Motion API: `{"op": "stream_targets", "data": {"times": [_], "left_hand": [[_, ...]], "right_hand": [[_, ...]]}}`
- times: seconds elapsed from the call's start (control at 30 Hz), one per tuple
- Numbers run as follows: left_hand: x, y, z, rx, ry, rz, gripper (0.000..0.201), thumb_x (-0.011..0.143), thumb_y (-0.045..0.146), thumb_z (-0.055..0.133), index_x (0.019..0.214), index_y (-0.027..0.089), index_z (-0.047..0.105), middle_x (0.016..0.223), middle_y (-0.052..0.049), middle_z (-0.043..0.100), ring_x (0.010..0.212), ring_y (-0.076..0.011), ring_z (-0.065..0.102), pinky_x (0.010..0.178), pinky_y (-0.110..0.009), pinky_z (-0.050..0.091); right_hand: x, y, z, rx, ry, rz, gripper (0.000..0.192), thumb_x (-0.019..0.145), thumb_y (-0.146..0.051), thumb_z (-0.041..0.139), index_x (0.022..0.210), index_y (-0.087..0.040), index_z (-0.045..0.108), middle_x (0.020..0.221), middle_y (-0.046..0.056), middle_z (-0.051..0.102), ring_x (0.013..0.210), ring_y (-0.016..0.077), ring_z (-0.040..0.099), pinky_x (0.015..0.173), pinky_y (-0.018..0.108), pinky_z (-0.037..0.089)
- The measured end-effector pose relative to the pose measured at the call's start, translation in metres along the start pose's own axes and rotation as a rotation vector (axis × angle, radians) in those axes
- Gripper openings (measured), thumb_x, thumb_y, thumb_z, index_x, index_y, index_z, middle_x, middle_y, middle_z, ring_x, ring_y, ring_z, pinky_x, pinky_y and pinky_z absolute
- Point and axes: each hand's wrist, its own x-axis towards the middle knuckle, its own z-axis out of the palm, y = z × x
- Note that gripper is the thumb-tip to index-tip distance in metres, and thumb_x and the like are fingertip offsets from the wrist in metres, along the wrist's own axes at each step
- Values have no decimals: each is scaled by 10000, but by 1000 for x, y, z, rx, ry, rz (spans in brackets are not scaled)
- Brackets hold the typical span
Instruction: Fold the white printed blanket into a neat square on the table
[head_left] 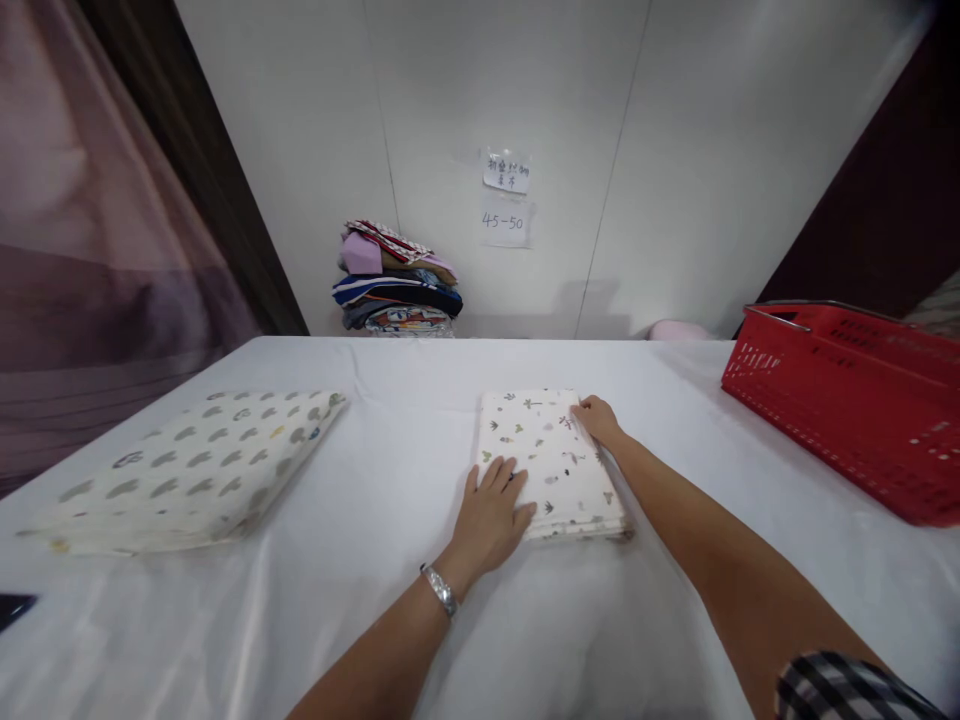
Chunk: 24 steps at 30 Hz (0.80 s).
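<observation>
white folded cloth [551, 455]: small plant prints; flat on the table [397, 470], just right of centre, lower half of frame.
left hand [493, 510]: palm down over the cloth's near left edge; fingers slightly apart, nothing clamped.
bracelet [440, 590]: silver, left wrist, bottom middle.
right hand [598, 418]: on the cloth's far right corner; fingers bent and close together, can't tell if they pinch the edge.
sleeve [840, 690]: checked, lower right.
second cloth [202, 465]: grey prints, folded, left of frame, well apart.
basket [847, 400]: red, right edge.
fabric stack [397, 285]: by the wall [675, 150], above centre-left.
</observation>
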Motion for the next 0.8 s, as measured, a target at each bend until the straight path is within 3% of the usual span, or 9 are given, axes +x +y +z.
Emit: {"op": "stream_targets", "data": {"times": [0.3,0.57,0.7,0.8], "left_hand": [[1,-1,3,0,18,4,459,938,438,308,1335,248,435,1457,-46,372,1370,-255,254,1110,-524,200],[1,1,0,-12,0,-4,458,936,424,323,1332,227,438,1463,-61,362,1372,-254,254,1112,-528,192],[1,0,2,-21,15,0,455,937,422,315,1331,230,442,1461,-61,365,1372,-256,249,1110,-532,186],[1,0,3,-21,11,-4,460,936,428,313,1333,230,437,1464,-50,360,1372,-251,246,1111,-530,183]], "right_hand": [[-41,11,-9,57,-29,-38,169,762,-344,538,684,-196,557,714,7,625,712,159,547,612,225,344],[-58,20,-13,106,-18,-33,191,773,-329,487,639,-196,516,674,-5,593,695,157,543,627,231,361],[-59,21,-12,116,-19,-11,152,755,-332,526,771,-189,575,768,16,637,748,174,574,667,248,392],[-61,23,-10,129,-21,-4,283,749,-325,556,998,-192,581,941,45,666,852,188,601,732,266,423]]}}
